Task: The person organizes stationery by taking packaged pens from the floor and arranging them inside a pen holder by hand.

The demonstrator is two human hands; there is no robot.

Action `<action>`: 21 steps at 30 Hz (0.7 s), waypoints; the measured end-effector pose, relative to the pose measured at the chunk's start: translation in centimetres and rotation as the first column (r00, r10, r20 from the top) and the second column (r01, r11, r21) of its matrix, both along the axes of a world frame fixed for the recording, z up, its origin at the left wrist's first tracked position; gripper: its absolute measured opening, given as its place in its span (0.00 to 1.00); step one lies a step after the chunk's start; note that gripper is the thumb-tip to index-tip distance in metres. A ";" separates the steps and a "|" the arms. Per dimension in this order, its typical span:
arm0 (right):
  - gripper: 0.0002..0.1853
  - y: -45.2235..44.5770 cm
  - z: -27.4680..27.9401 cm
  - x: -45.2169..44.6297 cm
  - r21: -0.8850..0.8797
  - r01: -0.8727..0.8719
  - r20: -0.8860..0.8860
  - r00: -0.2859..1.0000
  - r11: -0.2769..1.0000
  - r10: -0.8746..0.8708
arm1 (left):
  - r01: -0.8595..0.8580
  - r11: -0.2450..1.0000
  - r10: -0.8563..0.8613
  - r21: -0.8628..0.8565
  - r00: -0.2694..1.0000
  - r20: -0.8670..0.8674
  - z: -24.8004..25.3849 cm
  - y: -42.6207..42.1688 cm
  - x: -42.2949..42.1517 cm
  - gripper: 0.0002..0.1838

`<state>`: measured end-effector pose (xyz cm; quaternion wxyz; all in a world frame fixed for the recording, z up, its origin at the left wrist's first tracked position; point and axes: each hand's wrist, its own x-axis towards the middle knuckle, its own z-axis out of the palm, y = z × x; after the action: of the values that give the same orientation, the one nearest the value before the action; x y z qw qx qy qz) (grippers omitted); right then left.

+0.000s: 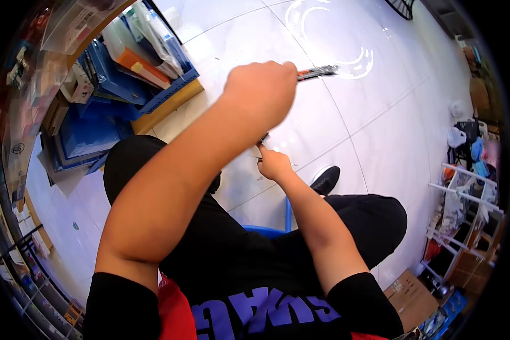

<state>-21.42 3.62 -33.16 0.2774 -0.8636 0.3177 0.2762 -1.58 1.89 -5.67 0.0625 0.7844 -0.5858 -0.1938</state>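
My left hand (262, 90) is raised in front of me, its fingers wrapped round a slim pen-like item (317, 73). This item is dark grey with orange marks and sticks out to the right of the fist; its exact kind is unclear. Lower down, behind my left forearm, is my right hand (275, 164), closed with its fingertips together. A small dark piece (264, 137) shows just above its fingers, partly hidden by my left forearm, and I cannot make out what it is.
A blue crate (170, 90) of folders and papers stands on a wooden shelf at upper left. Below me is a blue stool (288, 215) on the pale tiled floor (379, 141). At right are a white rack (467, 195) with goods and a cardboard box (411, 297).
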 end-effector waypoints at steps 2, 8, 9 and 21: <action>0.39 1.0 -2.1 0.2 -0.018 0.031 -0.018 0.999 0.999 -0.031 | 0.013 0.999 -0.012 0.053 1.000 -0.023 0.8 0.4 0.0 0.08; 0.28 1.1 -5.4 -0.4 -0.068 0.134 0.158 0.980 0.989 -0.122 | 0.036 0.996 -0.030 0.078 0.997 -0.073 1.4 0.8 0.1 0.05; 0.25 1.0 -5.4 -0.2 -0.069 0.169 0.202 0.968 0.983 -0.152 | 0.035 0.996 -0.028 0.083 0.996 -0.081 1.3 0.7 0.2 0.05; 0.12 -3.0 -1.5 -0.2 0.021 0.362 0.458 0.826 0.932 -0.330 | -0.153 0.988 0.156 0.033 0.980 -0.126 2.1 -1.0 0.8 0.16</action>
<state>-21.58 0.67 -34.67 0.3602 -0.8407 0.4043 0.0014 -0.82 0.92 -3.60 0.1056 0.8140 -0.5158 -0.2453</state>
